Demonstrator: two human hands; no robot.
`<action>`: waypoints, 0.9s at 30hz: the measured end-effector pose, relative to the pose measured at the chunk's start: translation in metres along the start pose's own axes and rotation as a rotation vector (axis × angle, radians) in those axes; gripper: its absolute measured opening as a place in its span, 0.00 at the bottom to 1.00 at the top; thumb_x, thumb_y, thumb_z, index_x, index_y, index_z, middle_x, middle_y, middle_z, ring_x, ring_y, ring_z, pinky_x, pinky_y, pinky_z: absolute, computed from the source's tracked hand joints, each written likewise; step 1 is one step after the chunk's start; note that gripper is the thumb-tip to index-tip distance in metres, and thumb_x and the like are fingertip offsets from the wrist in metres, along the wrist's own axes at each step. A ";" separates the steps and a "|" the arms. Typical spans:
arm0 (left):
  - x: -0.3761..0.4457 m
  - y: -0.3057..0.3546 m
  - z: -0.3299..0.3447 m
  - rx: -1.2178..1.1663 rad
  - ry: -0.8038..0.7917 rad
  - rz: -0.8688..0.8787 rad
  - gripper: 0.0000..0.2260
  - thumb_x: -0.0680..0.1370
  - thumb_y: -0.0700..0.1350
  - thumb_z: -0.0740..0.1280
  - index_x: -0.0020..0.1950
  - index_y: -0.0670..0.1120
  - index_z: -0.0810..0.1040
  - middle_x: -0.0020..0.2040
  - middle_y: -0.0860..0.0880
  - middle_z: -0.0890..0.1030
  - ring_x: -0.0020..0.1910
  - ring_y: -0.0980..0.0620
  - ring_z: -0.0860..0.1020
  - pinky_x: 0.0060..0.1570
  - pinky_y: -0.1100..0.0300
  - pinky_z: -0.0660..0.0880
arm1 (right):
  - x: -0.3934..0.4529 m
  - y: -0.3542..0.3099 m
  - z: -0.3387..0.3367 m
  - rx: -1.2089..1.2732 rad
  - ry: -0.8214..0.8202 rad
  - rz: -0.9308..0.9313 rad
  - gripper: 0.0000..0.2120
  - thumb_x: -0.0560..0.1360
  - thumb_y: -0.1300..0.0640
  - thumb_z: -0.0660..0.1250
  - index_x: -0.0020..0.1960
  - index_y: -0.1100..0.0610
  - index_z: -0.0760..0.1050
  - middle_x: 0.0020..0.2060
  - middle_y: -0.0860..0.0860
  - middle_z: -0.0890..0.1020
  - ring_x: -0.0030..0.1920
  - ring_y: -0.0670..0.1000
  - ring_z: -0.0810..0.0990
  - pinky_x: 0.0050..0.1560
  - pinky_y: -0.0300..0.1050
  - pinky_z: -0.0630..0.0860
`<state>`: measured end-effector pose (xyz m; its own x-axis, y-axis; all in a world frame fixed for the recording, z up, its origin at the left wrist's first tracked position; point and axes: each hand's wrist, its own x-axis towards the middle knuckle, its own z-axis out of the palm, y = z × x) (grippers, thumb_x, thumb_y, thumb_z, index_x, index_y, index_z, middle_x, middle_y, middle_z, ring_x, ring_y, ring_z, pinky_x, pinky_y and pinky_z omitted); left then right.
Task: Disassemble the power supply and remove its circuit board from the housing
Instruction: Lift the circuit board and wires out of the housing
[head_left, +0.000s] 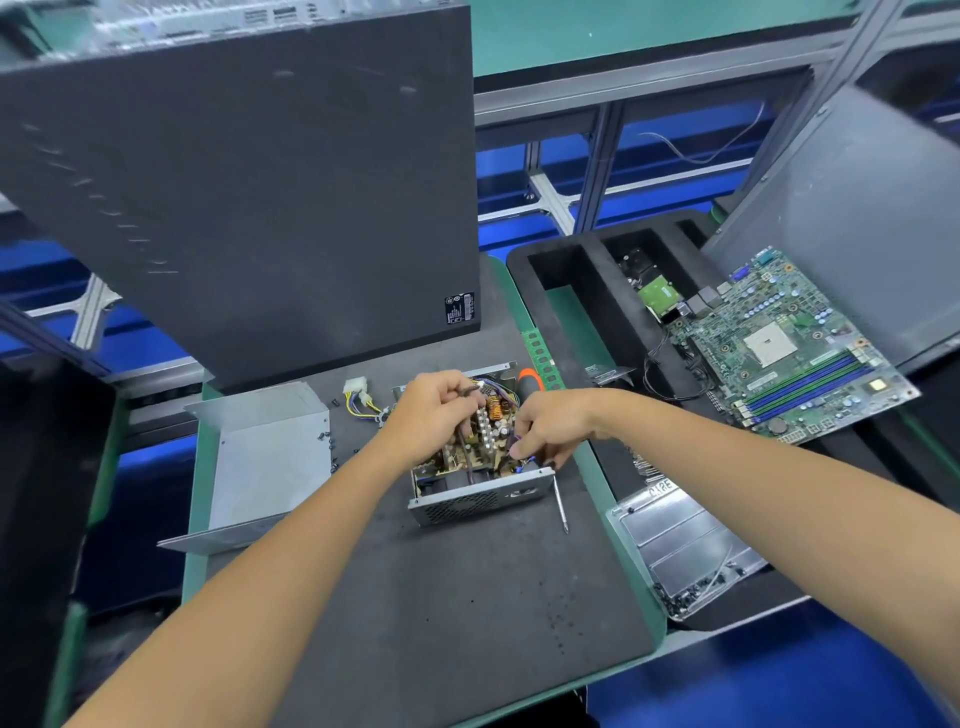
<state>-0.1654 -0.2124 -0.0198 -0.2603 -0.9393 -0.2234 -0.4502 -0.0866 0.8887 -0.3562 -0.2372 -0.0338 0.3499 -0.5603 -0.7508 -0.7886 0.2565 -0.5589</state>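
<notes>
The power supply housing, an open grey metal box with a perforated front wall, sits on the dark mat in the middle. Its circuit board, crowded with capacitors and a copper coil, lies inside the box. My left hand reaches into the housing from the left, fingers curled around the board's left edge and a dark cable. My right hand comes in from the right, fingertips pinching the board's right edge near blue wires. The removed lid lies to the left.
A black computer case stands behind. An orange-handled screwdriver lies behind the housing, another thin screwdriver at its right. A motherboard rests at right, a clear screw tray at front right, loose screws and a wire connector at left.
</notes>
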 end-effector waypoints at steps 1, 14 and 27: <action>-0.001 -0.001 -0.001 0.022 0.008 -0.001 0.07 0.78 0.40 0.64 0.40 0.44 0.76 0.24 0.52 0.77 0.24 0.52 0.71 0.28 0.62 0.70 | 0.000 -0.002 0.000 -0.040 0.014 -0.015 0.11 0.77 0.58 0.69 0.39 0.58 0.71 0.37 0.54 0.74 0.32 0.50 0.77 0.32 0.37 0.80; -0.007 -0.009 -0.011 0.166 0.080 0.010 0.07 0.78 0.45 0.66 0.42 0.43 0.77 0.26 0.50 0.79 0.22 0.54 0.75 0.27 0.62 0.74 | -0.028 -0.054 0.023 -0.515 0.081 -0.408 0.15 0.73 0.46 0.72 0.39 0.58 0.78 0.26 0.47 0.75 0.26 0.46 0.75 0.36 0.42 0.72; -0.034 -0.017 -0.037 0.204 -0.349 -0.087 0.06 0.75 0.47 0.71 0.44 0.45 0.77 0.37 0.51 0.79 0.32 0.59 0.75 0.33 0.63 0.74 | -0.017 -0.062 0.039 -0.445 0.111 -0.314 0.13 0.73 0.57 0.72 0.32 0.57 0.72 0.28 0.51 0.71 0.28 0.50 0.70 0.33 0.41 0.66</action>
<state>-0.1174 -0.1916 -0.0127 -0.4718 -0.7596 -0.4477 -0.6342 -0.0605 0.7708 -0.2933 -0.2130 -0.0003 0.5663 -0.6421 -0.5167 -0.8008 -0.2804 -0.5292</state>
